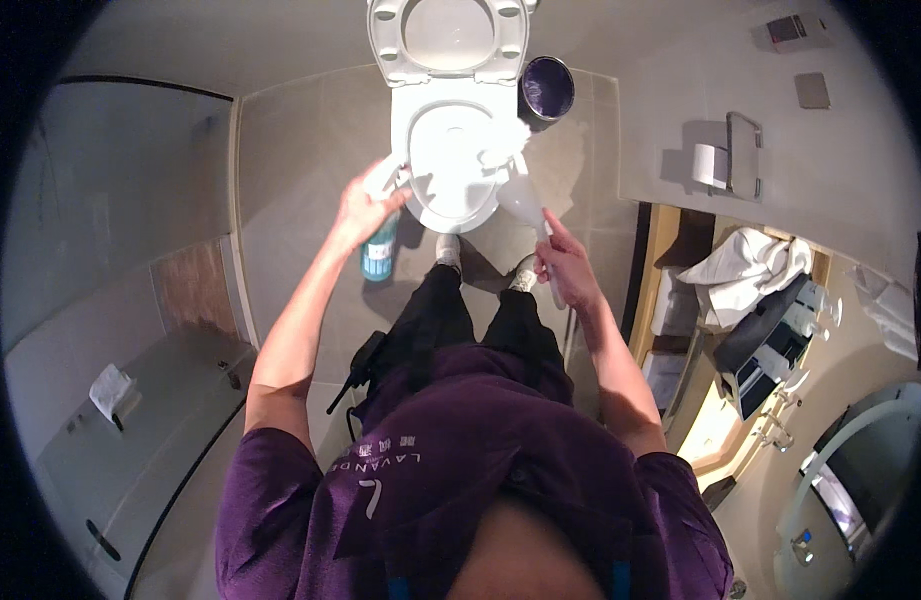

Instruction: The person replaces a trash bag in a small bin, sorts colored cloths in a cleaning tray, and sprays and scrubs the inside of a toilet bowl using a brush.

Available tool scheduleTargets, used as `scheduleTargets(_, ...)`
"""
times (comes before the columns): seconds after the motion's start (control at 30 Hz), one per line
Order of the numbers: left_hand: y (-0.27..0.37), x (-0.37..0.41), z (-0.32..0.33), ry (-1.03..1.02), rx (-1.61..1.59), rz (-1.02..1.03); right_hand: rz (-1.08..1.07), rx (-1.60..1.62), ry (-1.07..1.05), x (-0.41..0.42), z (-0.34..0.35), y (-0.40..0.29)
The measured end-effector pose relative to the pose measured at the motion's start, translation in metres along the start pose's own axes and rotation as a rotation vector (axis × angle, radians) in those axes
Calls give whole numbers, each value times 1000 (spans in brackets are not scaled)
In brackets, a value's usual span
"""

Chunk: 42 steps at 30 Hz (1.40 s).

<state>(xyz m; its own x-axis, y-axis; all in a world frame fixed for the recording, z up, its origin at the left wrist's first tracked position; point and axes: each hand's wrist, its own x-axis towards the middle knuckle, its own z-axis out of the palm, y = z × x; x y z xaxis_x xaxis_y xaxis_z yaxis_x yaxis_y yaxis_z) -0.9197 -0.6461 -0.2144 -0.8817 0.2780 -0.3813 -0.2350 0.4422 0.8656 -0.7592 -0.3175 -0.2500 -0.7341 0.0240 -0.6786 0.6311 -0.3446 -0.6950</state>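
Note:
My left hand (364,208) grips a spray bottle of teal liquid (378,253) by the neck. Its white trigger head (384,177) is beside the left rim of the toilet bowl (423,208). In my right hand (569,262) is the white handle of a toilet brush (516,196), which widens towards the front. The white brush head is over the bowl's right side, partly lost in glare. Strong light washes out the inside of the bowl. Behind it the toilet seat and lid (389,56) stand raised.
A dark waste bin (548,88) stands right of the toilet. A toilet roll (704,165) hangs on the right wall. Further back is a vanity with white towels (745,270) and a black box (764,345). Glass panels (130,165) line the left side.

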Motion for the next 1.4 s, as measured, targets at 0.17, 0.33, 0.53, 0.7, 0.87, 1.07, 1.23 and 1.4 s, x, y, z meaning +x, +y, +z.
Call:
scheduleTargets(0.17, -99, -2, 55, 33, 511, -183, 91, -44, -29, 33, -5, 24)
scheduleTargets(0.33, -85, 5, 94, 32, 550, -231, 87, 22, 0, 31, -18, 28)
scheduleTargets(0.53, -31, 24, 129, 248, 440, -36, 42, 8, -59, 28, -46, 25)
scheduleTargets(0.7, -59, 5, 136, 466, 511, -280, 30, -85, -146, 10, -68, 10)
scheduleTargets(0.87, -87, -87, 165, 263, 442, -182, 13, -70, -109, -11, -100, 21)
scheduleTargets(1.07, -143, -169, 204, 231, 612, -379, 23, -86, -130, -38, -97, 46)
scheduleTargets(1.23, -138, -175, 177, 345, 468, -397, 45, -91, -117, -57, -92, 60)
scheduleTargets(1.4, -83, -165, 152, 392, 444, -132, -139, -233, -171, -81, -66, 75)
